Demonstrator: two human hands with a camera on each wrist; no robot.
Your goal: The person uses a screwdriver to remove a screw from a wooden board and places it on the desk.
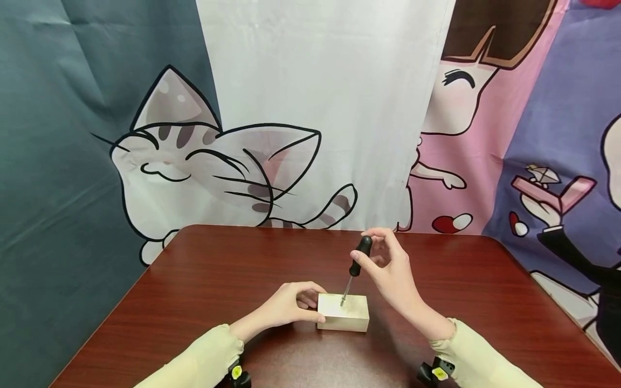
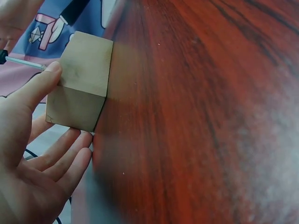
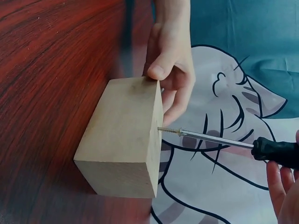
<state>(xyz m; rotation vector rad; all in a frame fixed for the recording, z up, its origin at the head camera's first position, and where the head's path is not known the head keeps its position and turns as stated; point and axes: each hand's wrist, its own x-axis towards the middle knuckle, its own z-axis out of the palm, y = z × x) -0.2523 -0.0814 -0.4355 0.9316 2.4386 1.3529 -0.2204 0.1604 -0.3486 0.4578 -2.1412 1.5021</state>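
A pale wooden block (image 1: pixel 343 322) lies on the table, its top facing up. My left hand (image 1: pixel 283 306) grips its left end, thumb on the near edge and fingers round the back. With thumb and fingertips my right hand (image 1: pixel 394 272) pinches the black handle of a screwdriver (image 1: pixel 361 253), which leans slightly over the block. In the right wrist view, a brass-coloured screw (image 3: pixel 169 130) stands partly out of the block's top, and the screwdriver's metal shaft (image 3: pixel 215 138) meets its head.
The reddish-brown wooden table (image 1: pixel 233 264) extends around both hands. Behind its far edge hangs a cloth backdrop (image 1: pixel 320 70) with cartoon figures. Dark devices with yellow markers sit at both wrists.
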